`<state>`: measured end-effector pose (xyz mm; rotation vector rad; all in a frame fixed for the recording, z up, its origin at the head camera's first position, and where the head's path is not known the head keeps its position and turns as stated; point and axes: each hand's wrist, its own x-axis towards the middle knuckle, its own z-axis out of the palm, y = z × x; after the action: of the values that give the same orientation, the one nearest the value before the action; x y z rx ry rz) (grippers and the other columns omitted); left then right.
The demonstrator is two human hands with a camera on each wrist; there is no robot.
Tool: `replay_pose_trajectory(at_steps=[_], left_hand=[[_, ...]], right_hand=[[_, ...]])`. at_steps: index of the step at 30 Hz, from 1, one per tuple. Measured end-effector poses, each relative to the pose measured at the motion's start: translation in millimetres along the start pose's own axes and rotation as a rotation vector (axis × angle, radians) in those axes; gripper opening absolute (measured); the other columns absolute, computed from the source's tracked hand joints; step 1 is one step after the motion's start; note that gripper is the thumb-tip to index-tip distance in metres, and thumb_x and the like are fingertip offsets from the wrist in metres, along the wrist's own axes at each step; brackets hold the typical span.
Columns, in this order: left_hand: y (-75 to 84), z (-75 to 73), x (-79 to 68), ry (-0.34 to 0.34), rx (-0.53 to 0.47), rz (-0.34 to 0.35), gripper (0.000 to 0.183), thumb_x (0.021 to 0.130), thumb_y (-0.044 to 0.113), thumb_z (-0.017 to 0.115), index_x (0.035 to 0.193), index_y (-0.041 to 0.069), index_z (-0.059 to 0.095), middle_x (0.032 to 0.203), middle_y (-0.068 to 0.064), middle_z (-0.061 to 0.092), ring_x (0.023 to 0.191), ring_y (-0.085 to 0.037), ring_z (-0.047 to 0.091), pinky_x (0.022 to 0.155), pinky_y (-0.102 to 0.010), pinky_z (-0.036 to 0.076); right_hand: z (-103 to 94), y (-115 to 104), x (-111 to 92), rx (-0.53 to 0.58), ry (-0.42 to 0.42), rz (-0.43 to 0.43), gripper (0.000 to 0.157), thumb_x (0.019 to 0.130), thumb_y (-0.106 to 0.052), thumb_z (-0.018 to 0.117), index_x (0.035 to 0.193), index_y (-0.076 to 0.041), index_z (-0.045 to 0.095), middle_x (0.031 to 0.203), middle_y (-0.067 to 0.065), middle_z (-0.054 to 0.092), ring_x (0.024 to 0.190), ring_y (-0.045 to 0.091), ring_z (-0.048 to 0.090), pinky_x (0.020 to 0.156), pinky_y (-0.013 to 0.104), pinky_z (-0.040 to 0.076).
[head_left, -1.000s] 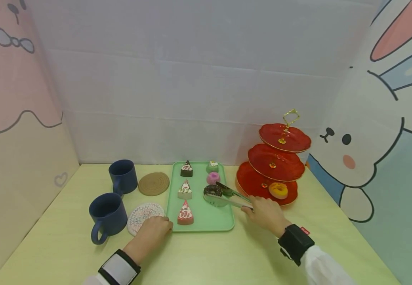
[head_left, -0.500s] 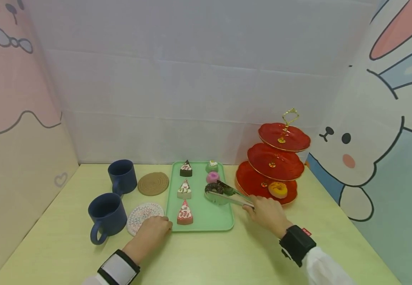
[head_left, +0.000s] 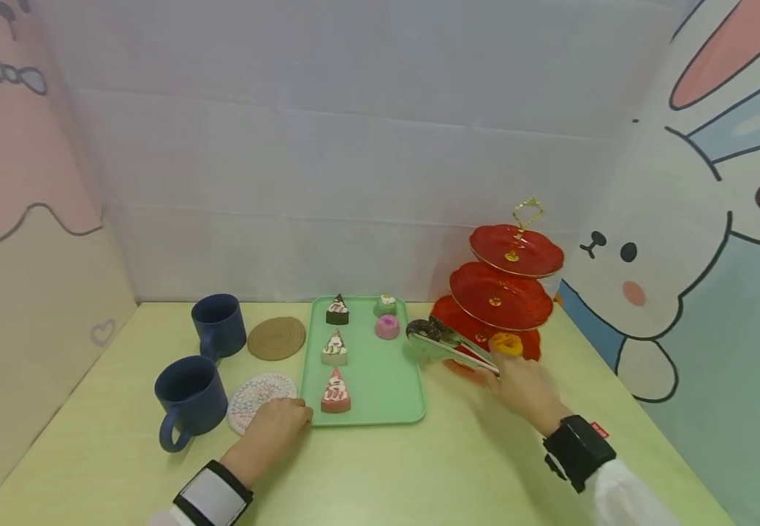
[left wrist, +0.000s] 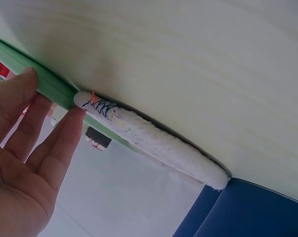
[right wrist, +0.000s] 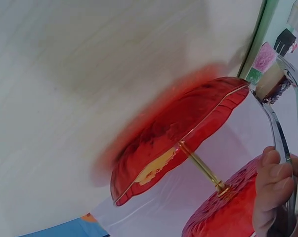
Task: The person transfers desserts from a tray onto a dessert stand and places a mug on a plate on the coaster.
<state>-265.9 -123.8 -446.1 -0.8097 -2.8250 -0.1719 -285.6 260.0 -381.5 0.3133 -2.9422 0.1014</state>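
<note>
In the head view my left hand (head_left: 277, 429) is at the near left corner of the green tray (head_left: 380, 391). The left wrist view shows thumb and fingers pinching the tray's rim (left wrist: 54, 85). My right hand (head_left: 526, 391) grips metal tongs (head_left: 462, 356), whose tips hold a chocolate-topped donut (head_left: 423, 328) between the tray's right edge and the red three-tier stand (head_left: 500, 298). Side-on in the right wrist view, the donut (right wrist: 273, 85) shows a pale body and dark topping. A yellow donut (head_left: 506, 343) sits on the stand's lowest plate, partly hidden by my right hand.
Three cake slices (head_left: 335, 351) line the tray's left side. A pink donut (head_left: 387, 326) and a green cake (head_left: 385, 305) lie at its back right. Left of the tray are a woven coaster (head_left: 277, 338), a patterned coaster (head_left: 251, 394) and two blue mugs (head_left: 199, 402).
The chocolate donut, held in the tongs, has moved off the tray rightward toward the stand along with my right hand. My left hand stays at the tray's corner. The head view has shifted slightly.
</note>
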Motion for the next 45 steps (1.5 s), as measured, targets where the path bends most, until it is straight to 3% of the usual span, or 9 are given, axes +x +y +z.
replay_pose_trajectory(at_steps=[3,8,15,19,24,34,45], left_hand=[[-1.7,0.7,-0.2,0.008,0.008,-0.003,0.008,0.071,0.001,0.07,0.07,0.009,0.068,0.062,-0.002,0.061,0.056,-0.016,0.054,0.052,-0.035,0.051],[-3.1,0.9,-0.5,0.028,0.014,0.008,0.009,0.071,0.0,0.07,0.069,0.009,0.068,0.062,-0.002,0.061,0.056,-0.016,0.055,0.05,-0.035,0.051],[-3.5,2.0,-1.7,0.026,0.009,0.0,0.01,0.07,-0.001,0.07,0.068,0.009,0.068,0.062,-0.002,0.061,0.055,-0.016,0.054,0.049,-0.035,0.05],[-3.8,2.6,-2.4,0.019,0.007,-0.007,0.011,0.07,-0.002,0.069,0.068,0.009,0.067,0.061,-0.002,0.06,0.055,-0.015,0.053,0.05,-0.035,0.05],[-3.2,1.9,-2.5,0.015,-0.007,-0.01,0.01,0.07,-0.002,0.07,0.069,0.009,0.068,0.062,-0.002,0.06,0.056,-0.016,0.054,0.051,-0.035,0.051],[-1.1,1.5,-1.5,-0.008,-0.028,-0.019,0.008,0.072,0.0,0.07,0.072,0.008,0.069,0.065,-0.003,0.063,0.058,-0.016,0.055,0.054,-0.035,0.052],[0.0,0.6,-0.8,0.032,-0.014,0.01,0.01,0.07,0.0,0.069,0.069,0.01,0.068,0.063,-0.001,0.061,0.057,-0.016,0.056,0.051,-0.035,0.052]], right_hand=[[-2.1,7,-2,0.007,-0.011,0.027,0.045,0.083,-0.037,0.062,0.113,-0.004,0.057,0.075,0.009,0.063,0.056,0.023,0.05,0.054,0.042,0.051],[-2.8,21,-7,0.006,0.011,0.06,0.035,0.084,-0.035,0.061,0.097,-0.002,0.059,0.066,0.007,0.055,0.053,0.024,0.048,0.048,0.039,0.047],[0.0,41,-13,-0.022,0.052,0.062,0.038,0.084,-0.035,0.061,0.098,0.0,0.061,0.072,0.015,0.064,0.058,0.032,0.057,0.046,0.047,0.049],[1.4,48,-16,-0.025,0.045,0.064,0.033,0.083,-0.034,0.062,0.091,-0.001,0.06,0.069,0.013,0.062,0.055,0.03,0.056,0.045,0.045,0.048],[2.3,55,-20,-0.042,0.043,0.055,0.035,0.083,-0.034,0.063,0.093,0.0,0.061,0.073,0.016,0.064,0.054,0.03,0.056,0.045,0.045,0.048],[-0.8,63,-24,-0.065,0.001,0.076,0.05,0.083,-0.052,0.054,0.092,-0.003,0.06,0.067,0.011,0.06,0.049,0.025,0.052,0.04,0.039,0.044],[-4.8,66,-26,-0.087,-0.059,0.09,0.052,0.083,-0.051,0.055,0.098,-0.001,0.061,0.064,0.007,0.055,0.049,0.021,0.045,0.042,0.034,0.04]])
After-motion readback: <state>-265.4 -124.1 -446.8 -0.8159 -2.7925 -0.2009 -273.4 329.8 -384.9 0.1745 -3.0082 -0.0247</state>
